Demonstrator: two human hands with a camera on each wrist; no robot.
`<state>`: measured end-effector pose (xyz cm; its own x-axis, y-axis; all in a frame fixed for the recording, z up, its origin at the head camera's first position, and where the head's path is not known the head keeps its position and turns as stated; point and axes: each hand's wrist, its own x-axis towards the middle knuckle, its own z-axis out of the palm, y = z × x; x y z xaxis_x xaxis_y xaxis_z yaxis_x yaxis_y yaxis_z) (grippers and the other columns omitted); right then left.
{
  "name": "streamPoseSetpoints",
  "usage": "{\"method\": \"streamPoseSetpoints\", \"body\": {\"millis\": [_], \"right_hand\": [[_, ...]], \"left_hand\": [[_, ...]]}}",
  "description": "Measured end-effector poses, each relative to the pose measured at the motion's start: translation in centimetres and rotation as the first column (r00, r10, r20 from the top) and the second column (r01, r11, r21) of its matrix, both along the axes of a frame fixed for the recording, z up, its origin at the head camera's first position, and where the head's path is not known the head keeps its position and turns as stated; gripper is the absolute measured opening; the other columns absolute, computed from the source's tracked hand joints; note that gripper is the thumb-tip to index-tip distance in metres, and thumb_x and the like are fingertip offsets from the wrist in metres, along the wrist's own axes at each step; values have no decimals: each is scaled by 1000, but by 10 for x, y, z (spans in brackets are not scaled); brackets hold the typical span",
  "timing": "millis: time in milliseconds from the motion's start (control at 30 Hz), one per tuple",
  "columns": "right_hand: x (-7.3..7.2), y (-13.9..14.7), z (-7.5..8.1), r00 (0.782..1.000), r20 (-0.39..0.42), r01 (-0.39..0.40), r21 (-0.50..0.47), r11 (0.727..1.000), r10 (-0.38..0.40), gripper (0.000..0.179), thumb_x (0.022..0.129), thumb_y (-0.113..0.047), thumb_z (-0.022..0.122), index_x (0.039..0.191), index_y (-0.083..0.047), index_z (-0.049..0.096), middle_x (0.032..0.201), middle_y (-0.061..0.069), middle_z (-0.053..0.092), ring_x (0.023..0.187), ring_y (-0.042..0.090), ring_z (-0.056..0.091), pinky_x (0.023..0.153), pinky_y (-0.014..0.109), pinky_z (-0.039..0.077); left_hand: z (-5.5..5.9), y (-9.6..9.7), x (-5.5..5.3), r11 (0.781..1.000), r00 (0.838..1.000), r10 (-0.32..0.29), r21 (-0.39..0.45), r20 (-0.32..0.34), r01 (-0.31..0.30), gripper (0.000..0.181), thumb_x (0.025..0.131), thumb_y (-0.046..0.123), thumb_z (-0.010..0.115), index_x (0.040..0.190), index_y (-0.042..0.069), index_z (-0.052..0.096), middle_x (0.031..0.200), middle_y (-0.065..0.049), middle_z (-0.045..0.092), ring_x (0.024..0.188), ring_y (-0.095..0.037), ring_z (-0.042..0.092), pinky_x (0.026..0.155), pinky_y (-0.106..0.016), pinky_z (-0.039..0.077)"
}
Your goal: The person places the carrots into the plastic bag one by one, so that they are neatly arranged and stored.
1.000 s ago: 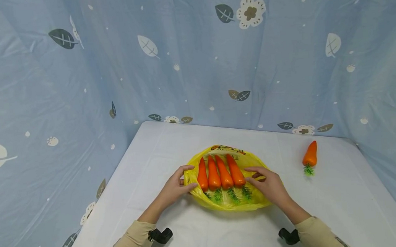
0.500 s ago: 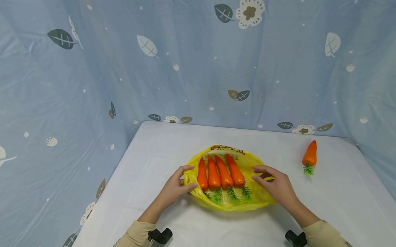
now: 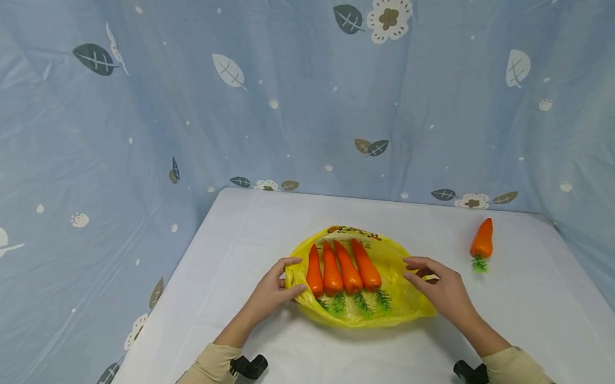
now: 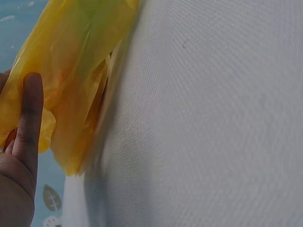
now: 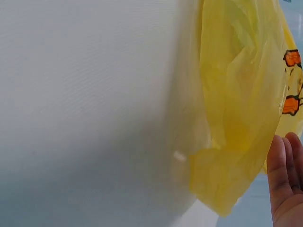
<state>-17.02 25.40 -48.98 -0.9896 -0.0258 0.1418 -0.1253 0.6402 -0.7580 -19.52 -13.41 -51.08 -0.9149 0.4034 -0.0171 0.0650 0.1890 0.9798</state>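
A yellow plastic bag [image 3: 396,305] lies spread on the table with its mouth facing up. Inside it, several orange carrots [image 3: 330,273] with green leafy tops lie side by side, tips away from me. My left hand [image 3: 269,293] holds the bag's left edge between thumb and fingers; the thumb [image 4: 32,104] lies against the crumpled plastic in the left wrist view. At the bag's right edge, my right hand [image 3: 444,286] has its fingers loosely bent, with a gap between thumb and forefinger. The right wrist view shows its fingertips right at the bag's rim, beside the yellow wall.
One more orange carrot [image 3: 482,240] lies on the white tablecloth [image 3: 245,226], right of the bag. Blue patterned curtains [image 3: 290,98] hang behind the table and on both sides. A black wrist mount [image 3: 250,367] sits on each sleeve.
My right hand has moved right, away from the rightmost carrot in the bag to the bag's right edge. My left hand, the bag and the carrots look the same.
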Motion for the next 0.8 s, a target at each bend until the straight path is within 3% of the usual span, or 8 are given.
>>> {"method": "streamPoseSetpoints", "body": {"millis": [400,800], "right_hand": [[4,14,-1,996,-47,72,45,996,-70,36,98,-34,69,128,-15,68,111,4,71,97,19,60,78,10,49],[5,25,-1,991,-68,117,70,991,-112,35,99,-30,70,129,-11,67,113,9,70,97,22,61,77,6,45]], "left_hand": [[0,1,0,1000,1000,-2,13,8,2,62,96,13,72,149,4,41,145,-27,47,95,-24,71,73,-27,58],[-1,0,0,1000,1000,0,7,11,0,63,96,14,73,150,5,41,147,-25,45,96,-23,71,74,-27,58]]}}
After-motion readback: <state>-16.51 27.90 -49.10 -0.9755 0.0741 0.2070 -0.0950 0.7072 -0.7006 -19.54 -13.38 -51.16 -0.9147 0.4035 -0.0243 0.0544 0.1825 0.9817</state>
